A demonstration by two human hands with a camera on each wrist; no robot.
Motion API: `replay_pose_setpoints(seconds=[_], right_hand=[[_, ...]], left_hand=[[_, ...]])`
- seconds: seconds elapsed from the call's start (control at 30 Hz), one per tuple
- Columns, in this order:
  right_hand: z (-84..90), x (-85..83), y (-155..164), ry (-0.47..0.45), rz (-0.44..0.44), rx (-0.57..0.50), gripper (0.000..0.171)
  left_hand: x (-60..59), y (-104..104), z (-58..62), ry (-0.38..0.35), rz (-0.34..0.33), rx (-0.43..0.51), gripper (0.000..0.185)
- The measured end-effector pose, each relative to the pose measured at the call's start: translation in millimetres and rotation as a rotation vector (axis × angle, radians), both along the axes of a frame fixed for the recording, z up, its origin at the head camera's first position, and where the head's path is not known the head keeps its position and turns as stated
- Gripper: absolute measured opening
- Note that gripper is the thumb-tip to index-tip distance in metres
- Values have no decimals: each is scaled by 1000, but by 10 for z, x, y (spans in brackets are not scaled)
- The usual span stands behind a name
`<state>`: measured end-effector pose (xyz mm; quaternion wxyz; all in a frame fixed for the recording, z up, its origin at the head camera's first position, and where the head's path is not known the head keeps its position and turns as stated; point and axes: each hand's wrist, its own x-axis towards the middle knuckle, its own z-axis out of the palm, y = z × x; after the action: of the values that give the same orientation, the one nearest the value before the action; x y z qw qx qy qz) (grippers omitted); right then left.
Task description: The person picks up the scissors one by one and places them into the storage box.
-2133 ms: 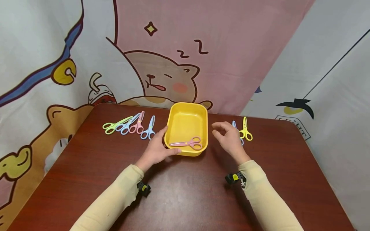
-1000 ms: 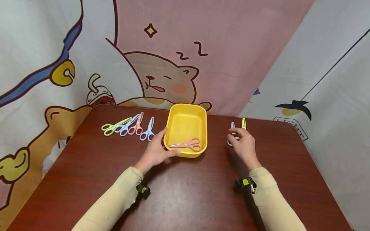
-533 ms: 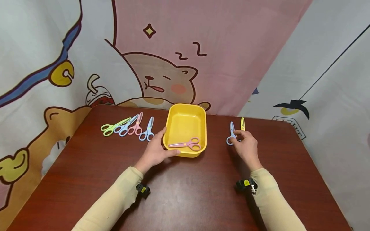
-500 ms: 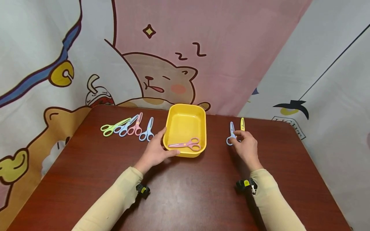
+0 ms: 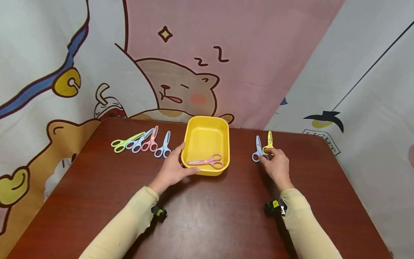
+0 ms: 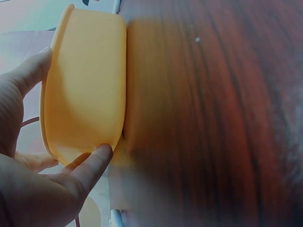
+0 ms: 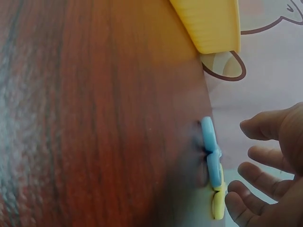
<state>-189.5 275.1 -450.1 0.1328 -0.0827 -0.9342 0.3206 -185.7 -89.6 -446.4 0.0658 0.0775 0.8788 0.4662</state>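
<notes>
In the head view, my left hand grips the near left corner of a yellow plastic tray, thumb over the front rim and fingers along the side. Pink scissors lie inside it, handles to the right. My right hand is over the handle end of blue scissors and yellow scissors, which lie side by side, blades pointing away. Its fingers cover part of the yellow handles. The right wrist view shows those relaxed fingers spread apart, with nothing between them, close to the blue handles.
Left of the tray lie several more scissors: a green pair, a blue pair, a pink pair and another blue pair. They rest on a dark reddish wooden table. A cartoon-printed curtain hangs behind the table.
My right hand has gone from beside the tray rightward to the blue and yellow scissors, lately shifting slightly so more of both shows. My left hand keeps its grip on the tray.
</notes>
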Motion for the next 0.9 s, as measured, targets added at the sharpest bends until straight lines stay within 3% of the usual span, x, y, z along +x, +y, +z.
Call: replay_pose_setpoints(seconds=[0.9], right_hand=[[-102, -96, -26, -158, -13, 132, 53]], left_hand=[[-8, -10, -24, 7, -2, -7, 115]])
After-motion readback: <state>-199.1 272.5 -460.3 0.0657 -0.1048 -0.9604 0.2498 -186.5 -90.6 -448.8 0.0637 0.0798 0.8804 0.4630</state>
